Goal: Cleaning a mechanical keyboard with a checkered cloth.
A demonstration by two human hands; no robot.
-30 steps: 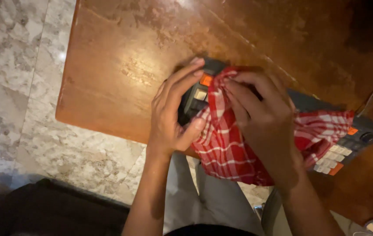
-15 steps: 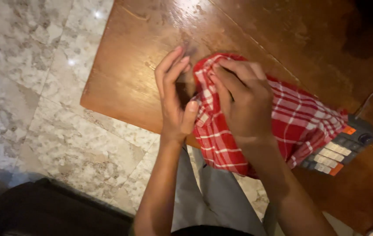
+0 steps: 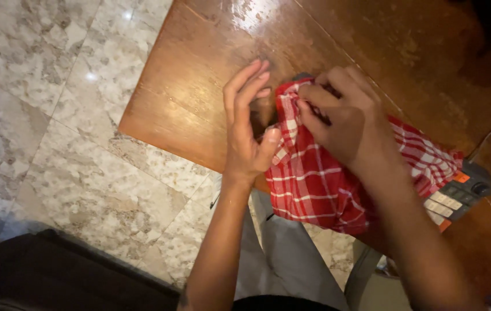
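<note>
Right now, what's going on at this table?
A person is working a red checked cloth over a keyboard on a wooden table. The right hand pinches the cloth near its top edge, while the left hand steadies the covered end with its thumb on the cloth. Only the keyboard's far end, with grey and orange keys, shows.
</note>
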